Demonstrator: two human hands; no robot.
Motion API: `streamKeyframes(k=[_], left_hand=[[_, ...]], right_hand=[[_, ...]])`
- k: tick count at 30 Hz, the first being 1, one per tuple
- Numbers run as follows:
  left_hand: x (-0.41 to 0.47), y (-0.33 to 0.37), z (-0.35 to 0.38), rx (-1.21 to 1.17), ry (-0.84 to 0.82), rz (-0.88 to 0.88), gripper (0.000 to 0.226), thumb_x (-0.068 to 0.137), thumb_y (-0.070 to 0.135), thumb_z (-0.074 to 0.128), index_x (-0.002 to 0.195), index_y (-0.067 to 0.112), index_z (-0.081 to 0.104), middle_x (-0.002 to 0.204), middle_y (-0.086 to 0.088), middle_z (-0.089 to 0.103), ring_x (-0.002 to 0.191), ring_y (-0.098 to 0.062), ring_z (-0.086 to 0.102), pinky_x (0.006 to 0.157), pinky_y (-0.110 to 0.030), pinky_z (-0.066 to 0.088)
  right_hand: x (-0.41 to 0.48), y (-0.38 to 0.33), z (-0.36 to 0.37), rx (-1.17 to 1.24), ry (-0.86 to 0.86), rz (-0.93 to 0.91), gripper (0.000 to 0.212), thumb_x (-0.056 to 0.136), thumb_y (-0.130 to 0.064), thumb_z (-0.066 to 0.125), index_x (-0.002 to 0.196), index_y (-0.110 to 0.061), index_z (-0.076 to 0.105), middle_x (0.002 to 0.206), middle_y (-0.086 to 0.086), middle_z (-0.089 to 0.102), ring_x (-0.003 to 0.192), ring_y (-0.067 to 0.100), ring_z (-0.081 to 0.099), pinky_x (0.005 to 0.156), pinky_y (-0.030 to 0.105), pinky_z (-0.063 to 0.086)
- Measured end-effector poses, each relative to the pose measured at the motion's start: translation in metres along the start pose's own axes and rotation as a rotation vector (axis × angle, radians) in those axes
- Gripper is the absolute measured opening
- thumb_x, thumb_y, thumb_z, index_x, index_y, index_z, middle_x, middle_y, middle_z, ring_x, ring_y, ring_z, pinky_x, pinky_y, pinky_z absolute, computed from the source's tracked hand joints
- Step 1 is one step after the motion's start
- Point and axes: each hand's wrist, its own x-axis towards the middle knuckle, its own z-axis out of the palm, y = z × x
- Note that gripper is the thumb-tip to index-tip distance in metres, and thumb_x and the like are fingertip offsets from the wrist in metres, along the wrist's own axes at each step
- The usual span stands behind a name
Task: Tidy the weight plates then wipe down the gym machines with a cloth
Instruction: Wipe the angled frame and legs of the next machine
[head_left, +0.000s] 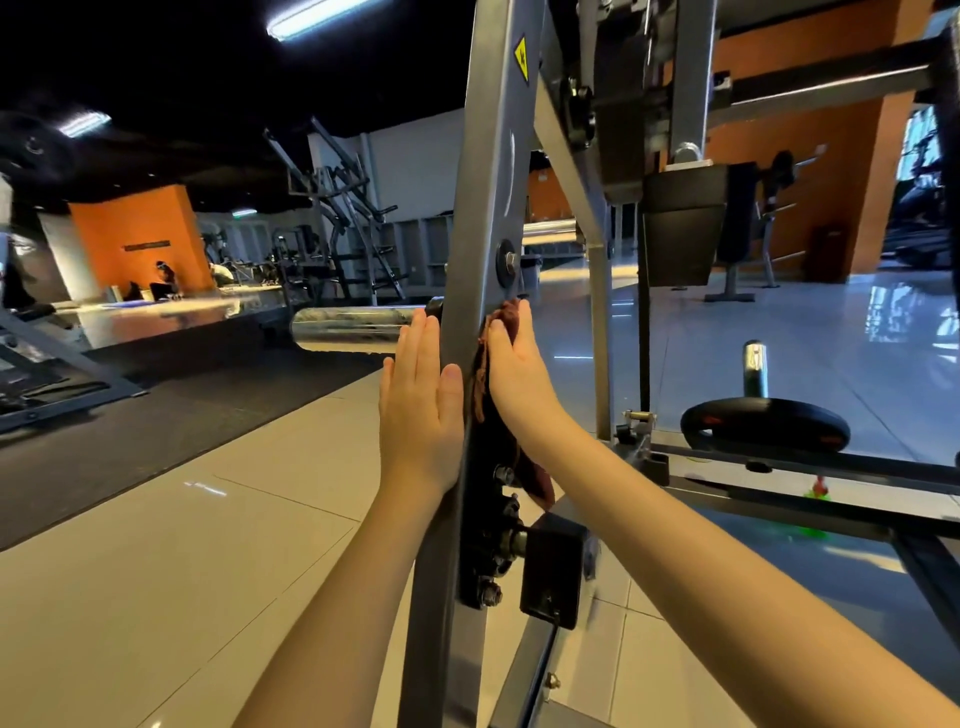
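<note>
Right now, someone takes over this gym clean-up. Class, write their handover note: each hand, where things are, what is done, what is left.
Left hand: open, flat against the left face of the grey post.
Right hand: flat, pressing the cloth onto the post's right face, below a bolt.
Weight plate: one black one on a chrome peg, low right.
Done: wiping of this post is under way.
Left: the rest of this machine and the others; plates elsewhere cannot be judged.

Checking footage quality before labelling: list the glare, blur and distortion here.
Head view: wide-angle lens bows the edges; ceiling is nearly black; glare streaks the glossy floor and chrome bar sleeve; left hand, right hand and cloth on the grey upright are sharp; the green object low right is smeared.
</note>
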Motion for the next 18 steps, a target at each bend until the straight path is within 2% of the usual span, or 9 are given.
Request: streamKeyframes(k=[3, 6, 9, 10, 11, 12, 14, 15, 18], left_hand=[[0.0, 0.0, 0.0, 0.014, -0.006, 0.001, 0.057, 0.094, 0.047, 0.009, 0.149, 0.03, 0.008, 0.153, 0.02, 0.004, 0.14, 0.012, -0.004, 0.119, -0.026, -0.002], [0.001, -0.002, -0.001, 0.02, -0.001, 0.022, 0.057, 0.095, 0.045, 0.012, 0.149, 0.028, 0.01, 0.156, 0.016, 0.007, 0.145, 0.004, 0.001, 0.122, -0.034, 0.003], [0.001, -0.001, -0.001, -0.011, -0.01, -0.002, 0.055, 0.095, 0.044, 0.014, 0.148, 0.031, 0.009, 0.154, 0.019, 0.006, 0.146, 0.001, 0.003, 0.122, -0.04, 0.007], [0.001, 0.001, -0.001, -0.012, -0.013, -0.01, 0.056, 0.094, 0.044, 0.014, 0.148, 0.032, 0.009, 0.154, 0.02, 0.006, 0.146, 0.001, 0.004, 0.122, -0.04, 0.008], [0.002, 0.002, -0.002, -0.003, -0.02, -0.013, 0.057, 0.093, 0.045, 0.013, 0.148, 0.031, 0.008, 0.154, 0.019, 0.006, 0.146, 0.0, 0.004, 0.122, -0.04, 0.007], [0.002, 0.003, -0.003, 0.016, -0.03, -0.012, 0.059, 0.092, 0.046, 0.012, 0.149, 0.029, 0.008, 0.155, 0.018, 0.006, 0.146, 0.0, 0.003, 0.122, -0.039, 0.006], [0.001, 0.004, -0.005, 0.066, -0.052, -0.015, 0.062, 0.093, 0.046, 0.01, 0.151, 0.025, 0.008, 0.158, 0.014, 0.006, 0.146, 0.001, 0.001, 0.122, -0.036, 0.003], [0.002, 0.005, -0.007, 0.082, -0.062, -0.025, 0.062, 0.094, 0.045, 0.011, 0.152, 0.024, 0.009, 0.159, 0.012, 0.007, 0.145, 0.001, 0.001, 0.122, -0.035, 0.002], [0.013, 0.016, -0.01, 0.055, -0.069, -0.086, 0.061, 0.095, 0.04, 0.016, 0.153, 0.02, 0.014, 0.16, 0.007, 0.012, 0.146, -0.002, 0.004, 0.122, -0.037, 0.004]], right_hand=[[0.012, -0.012, 0.001, 0.01, 0.048, 0.012, 0.049, 0.105, -0.036, 0.031, 0.152, -0.027, 0.02, 0.149, 0.006, 0.041, 0.131, 0.023, 0.044, 0.112, 0.046, 0.036], [-0.011, -0.012, 0.005, 0.038, 0.066, -0.042, 0.052, 0.106, -0.029, 0.034, 0.155, -0.027, 0.018, 0.16, 0.002, 0.025, 0.145, 0.018, 0.027, 0.119, 0.042, 0.027], [-0.031, -0.004, -0.001, -0.012, 0.023, -0.116, 0.052, 0.106, -0.019, 0.037, 0.155, -0.023, 0.019, 0.158, -0.011, 0.02, 0.135, -0.011, 0.014, 0.107, 0.004, 0.017], [-0.027, -0.003, -0.003, -0.023, 0.01, -0.116, 0.053, 0.106, -0.019, 0.036, 0.155, -0.022, 0.019, 0.157, -0.012, 0.02, 0.131, -0.015, 0.012, 0.102, -0.002, 0.016], [-0.02, -0.003, -0.004, -0.021, 0.011, -0.113, 0.053, 0.106, -0.021, 0.036, 0.156, -0.022, 0.018, 0.159, -0.01, 0.018, 0.136, -0.011, 0.012, 0.107, 0.001, 0.018], [-0.013, -0.005, -0.005, 0.002, 0.027, -0.107, 0.053, 0.106, -0.023, 0.036, 0.156, -0.024, 0.017, 0.161, -0.007, 0.017, 0.144, -0.001, 0.013, 0.116, 0.015, 0.02], [-0.009, -0.007, -0.001, 0.055, 0.063, -0.075, 0.053, 0.106, -0.027, 0.036, 0.156, -0.027, 0.019, 0.162, -0.002, 0.02, 0.148, 0.015, 0.02, 0.121, 0.04, 0.023], [-0.013, -0.006, 0.001, 0.067, 0.071, -0.065, 0.052, 0.106, -0.026, 0.037, 0.155, -0.028, 0.02, 0.162, -0.003, 0.02, 0.147, 0.015, 0.022, 0.121, 0.041, 0.023], [-0.03, 0.003, 0.001, 0.068, 0.047, -0.107, 0.052, 0.105, -0.021, 0.039, 0.154, -0.027, 0.021, 0.163, -0.008, 0.014, 0.145, 0.002, 0.016, 0.116, 0.023, 0.018]])
